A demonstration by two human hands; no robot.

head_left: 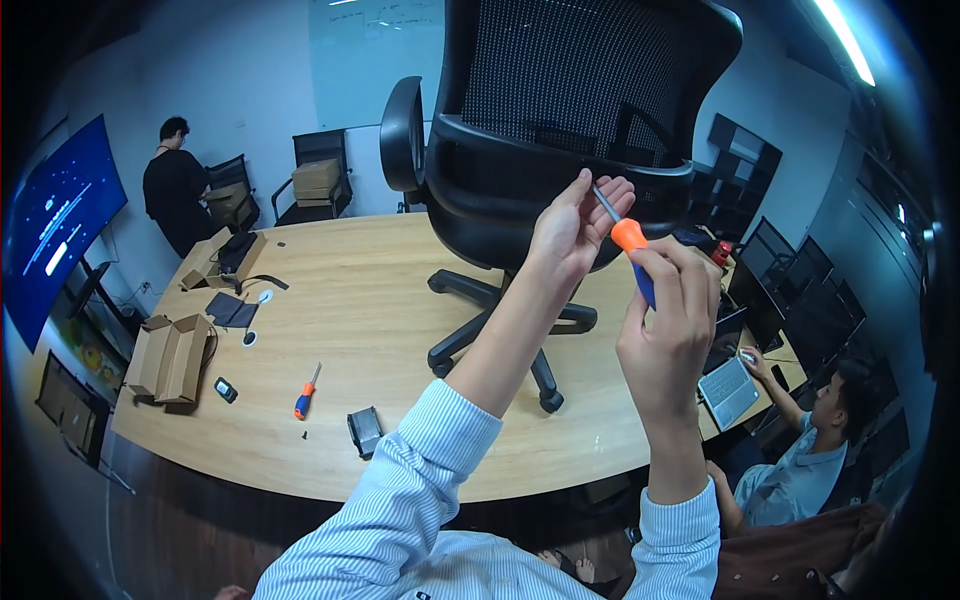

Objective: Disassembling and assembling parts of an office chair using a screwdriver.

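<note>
A black office chair (470, 215) with a mesh back stands upright on its five-armed base on the wooden table, before me. My right hand (670, 320) grips an orange-and-blue screwdriver (628, 236), its shaft slanting up and left to the lower part of the chair's back. Beside the shaft is my left hand (572, 228), palm turned up, fingers stretched and thumb apart. Whether the tip sits in a screw is too small to tell. A second screwdriver (304, 400) lies on the table to the left, with a small dark screw (305, 435) below it.
On the table (370, 300) are an opened cardboard box (172, 358), a black block-shaped object (365, 432) and a small dark device (226, 389). A person in black (175, 190) stands at the far left. Another person (800, 470) sits by a laptop (731, 390) on the right.
</note>
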